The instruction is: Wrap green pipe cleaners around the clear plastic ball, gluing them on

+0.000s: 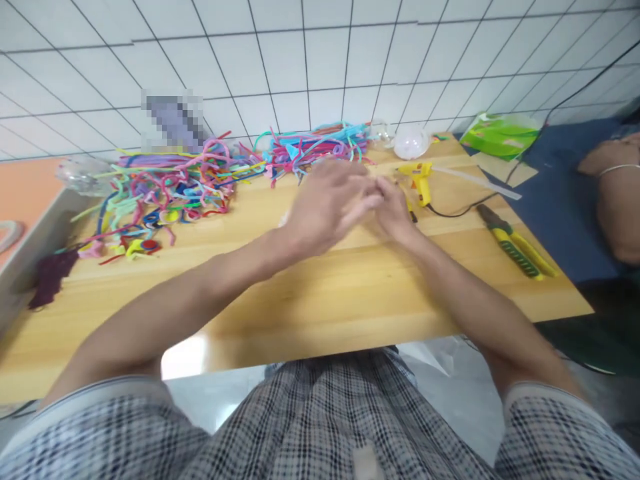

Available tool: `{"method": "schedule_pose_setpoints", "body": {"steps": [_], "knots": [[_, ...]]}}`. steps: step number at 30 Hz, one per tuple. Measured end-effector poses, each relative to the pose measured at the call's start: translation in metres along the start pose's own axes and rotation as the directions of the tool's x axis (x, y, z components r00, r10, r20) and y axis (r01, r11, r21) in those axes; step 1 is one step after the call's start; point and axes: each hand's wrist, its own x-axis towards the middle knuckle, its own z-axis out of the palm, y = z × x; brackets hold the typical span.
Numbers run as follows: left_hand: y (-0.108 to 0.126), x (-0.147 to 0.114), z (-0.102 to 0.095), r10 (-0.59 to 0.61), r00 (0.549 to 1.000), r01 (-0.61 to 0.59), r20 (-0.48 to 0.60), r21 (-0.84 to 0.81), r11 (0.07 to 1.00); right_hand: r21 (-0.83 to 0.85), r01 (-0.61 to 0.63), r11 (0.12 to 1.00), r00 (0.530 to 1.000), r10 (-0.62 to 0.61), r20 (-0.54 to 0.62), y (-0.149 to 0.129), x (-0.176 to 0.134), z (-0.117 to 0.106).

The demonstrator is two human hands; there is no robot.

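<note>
My left hand [325,210] hovers over the middle of the wooden table, palm down. Its fingers reach to the right, stretched and slightly apart, smeared by motion. Against its fingertips is my right hand [393,208], with its fingers drawn together. Anything between the fingers is hidden or too small to make out. A bit of something white shows at the left hand's wrist side, mostly covered. Just beyond my right hand lies a yellow hot glue gun [419,180], partly hidden by it.
Tangled pipe cleaners [175,183] cover the back left; a bundle of more pipe cleaners [320,147] lies along the wall. Clear plastic balls [411,142] sit behind the glue gun. Yellow-green pliers [515,247] and a glue stick [477,181] lie right. Another person's arm [620,193] appears far right.
</note>
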Motion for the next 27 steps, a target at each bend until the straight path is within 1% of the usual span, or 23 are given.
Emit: {"method": "schedule_pose_setpoints", "body": {"steps": [1,2,3,4,5,6,8,9,11,13,15,17,21,25,27], "knots": [[-0.015,-0.021,-0.014,-0.025,0.992,0.027,-0.123,0.012,1.0,0.038,-0.012,0.999,1.0,0.013,-0.01,0.002,0.0,0.004],[-0.029,-0.044,-0.023,-0.075,0.966,0.076,-0.247,-0.009,0.997,0.073,-0.024,0.997,0.999,0.026,-0.024,0.004,-0.002,0.008],[-0.042,-0.066,-0.026,-0.146,0.921,0.136,-0.361,-0.053,0.989,0.107,-0.038,0.994,0.998,0.043,-0.042,0.006,-0.004,0.013],[-0.053,-0.087,-0.023,-0.209,0.9,0.183,-0.383,-0.104,0.978,0.141,-0.055,0.989,0.996,0.065,-0.064,0.009,-0.009,0.018],[-0.064,-0.105,-0.017,-0.265,0.877,0.214,-0.4,-0.167,0.962,0.167,-0.072,0.983,0.992,0.087,-0.088,0.01,-0.015,0.023],[-0.074,-0.12,-0.007,-0.32,0.866,0.252,-0.383,-0.219,0.943,0.179,-0.084,0.98,0.988,0.105,-0.112,0.012,-0.022,0.028],[-0.089,-0.143,0.012,-0.341,0.878,0.266,-0.337,-0.249,0.931,0.169,-0.078,0.983,0.984,0.103,-0.145,0.014,-0.039,0.036],[-0.095,-0.15,0.02,-0.316,0.895,0.245,-0.315,-0.243,0.938,0.148,-0.046,0.988,0.988,0.067,-0.139,0.014,-0.047,0.039],[-0.1,-0.159,0.028,-0.264,0.928,0.205,-0.262,-0.232,0.951,0.096,0.068,0.993,0.995,-0.06,-0.085,0.014,-0.063,0.04],[-0.099,-0.163,0.027,-0.232,0.948,0.184,-0.218,-0.219,0.958,0.043,0.185,0.982,0.981,-0.183,-0.058,0.012,-0.073,0.038],[-0.095,-0.164,0.023,-0.227,0.954,0.184,-0.194,-0.213,0.959,-0.009,0.262,0.965,0.964,-0.262,-0.049,0.011,-0.077,0.033],[-0.088,-0.163,0.019,-0.246,0.954,0.207,-0.17,-0.219,0.954,-0.027,0.27,0.962,0.962,-0.271,-0.036,0.011,-0.078,0.03],[-0.077,-0.161,0.014,-0.29,0.949,0.26,-0.123,-0.214,0.942,-0.024,0.206,0.978,0.978,-0.205,0.047,0.012,-0.08,0.03],[-0.075,-0.159,0.015,-0.318,0.943,0.29,-0.098,-0.227,0.93,-0.027,0.196,0.98,0.976,-0.192,0.108,0.016,-0.083,0.03],[-0.076,-0.156,0.016,-0.298,0.95,0.272,-0.091,-0.224,0.936,-0.033,0.191,0.981,0.975,-0.186,0.118,0.019,-0.082,0.03]]}}
